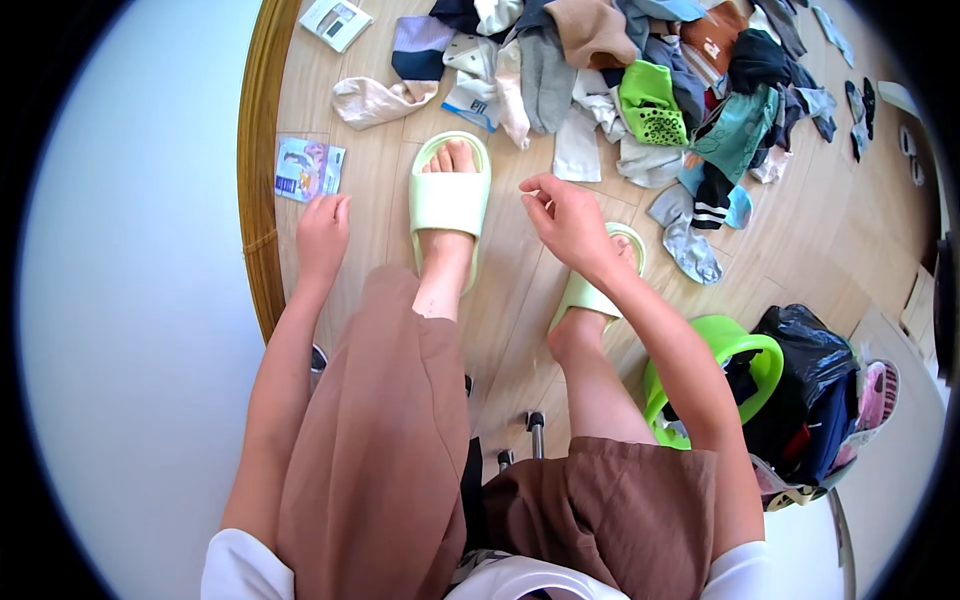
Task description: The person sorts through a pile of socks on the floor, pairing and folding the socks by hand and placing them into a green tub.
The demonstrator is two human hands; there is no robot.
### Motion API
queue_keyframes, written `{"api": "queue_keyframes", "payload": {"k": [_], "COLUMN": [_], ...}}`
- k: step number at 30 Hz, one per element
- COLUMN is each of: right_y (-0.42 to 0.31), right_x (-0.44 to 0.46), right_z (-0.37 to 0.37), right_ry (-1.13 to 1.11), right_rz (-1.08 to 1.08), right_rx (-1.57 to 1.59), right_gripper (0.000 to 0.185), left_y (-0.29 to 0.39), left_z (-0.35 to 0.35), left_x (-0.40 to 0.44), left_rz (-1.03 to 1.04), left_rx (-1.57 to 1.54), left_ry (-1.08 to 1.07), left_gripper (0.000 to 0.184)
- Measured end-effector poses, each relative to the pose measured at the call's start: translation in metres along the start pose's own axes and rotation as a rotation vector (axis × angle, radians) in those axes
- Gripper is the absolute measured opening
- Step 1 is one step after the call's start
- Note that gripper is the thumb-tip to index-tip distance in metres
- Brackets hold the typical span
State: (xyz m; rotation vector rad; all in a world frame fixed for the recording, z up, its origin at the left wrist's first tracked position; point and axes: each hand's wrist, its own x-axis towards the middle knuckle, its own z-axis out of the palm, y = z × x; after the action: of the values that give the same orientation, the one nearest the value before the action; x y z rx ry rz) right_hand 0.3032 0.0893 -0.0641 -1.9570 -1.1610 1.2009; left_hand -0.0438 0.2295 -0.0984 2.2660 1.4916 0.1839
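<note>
My left hand point(323, 232) hangs just below a small purple and blue packet point(308, 168) on the floor; its fingers are together, and whether they grip the packet's edge I cannot make out. To the right of the left green slipper point(448, 202), my right hand point(562, 215) is raised over the floor with thumb and forefinger apart and the other fingers curled, nothing between them. Beyond it lies a heap of socks, among them a bright green one point(650, 100), a white one point(577, 145) and a grey one point(546, 80). A cream sock point(382, 102) lies beyond the packet.
A white packet point(336, 22) lies near the wooden edging point(262, 150) at the left wall. A light grey sock point(690, 245) lies right of the right slipper point(588, 298). At the right stand a green basket point(770, 362) and a black plastic bag point(805, 345).
</note>
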Motion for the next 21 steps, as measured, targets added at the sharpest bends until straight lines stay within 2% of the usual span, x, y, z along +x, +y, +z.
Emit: {"api": "queue_keyframes", "payload": {"k": [3,6,7,10,11,13,16,19,21], "right_y": [0.004,0.014,0.015,0.015,0.014,0.024,0.028,0.026,0.024], "right_x": [0.002,0.004,0.005,0.008,0.009,0.014,0.023,0.034,0.041], "right_z": [0.001,0.003,0.003,-0.003,-0.007,-0.009,-0.020,-0.033,-0.039], "right_ry": [0.020,0.064,0.060,0.078,0.055,0.168,0.282,0.326,0.343], "right_rz": [0.004,-0.048,-0.033,-0.042,0.001,-0.127,-0.220,-0.222,-0.217], "right_rx": [0.008,-0.019,-0.015,-0.065,-0.051,-0.118,-0.166,-0.157,-0.134], "right_gripper": [0.018,0.018,0.018,0.020,0.019,0.018,0.018,0.018,0.018], "left_y": [0.032,0.042,0.047,0.058,0.051,0.048,0.075,0.123,0.129], "left_z": [0.000,0.002,-0.002,-0.013,-0.013,-0.012,-0.017,-0.018,-0.010], "left_x": [0.036,0.053,0.056,0.060,0.062,0.071,0.083,0.104,0.116], "left_rz": [-0.082,-0.126,-0.100,0.252,0.293,0.372,0.129,0.086,0.213], "left_rx": [0.202,0.267,0.308,0.392,0.322,0.184,-0.081,0.040,0.104], "left_ry": [-0.081,-0.082,-0.060,0.278,0.274,0.264,-0.020,-0.099,-0.053], "left_gripper": [0.016,0.015,0.011,0.011,0.011,0.013,0.008,0.012,0.017]}}
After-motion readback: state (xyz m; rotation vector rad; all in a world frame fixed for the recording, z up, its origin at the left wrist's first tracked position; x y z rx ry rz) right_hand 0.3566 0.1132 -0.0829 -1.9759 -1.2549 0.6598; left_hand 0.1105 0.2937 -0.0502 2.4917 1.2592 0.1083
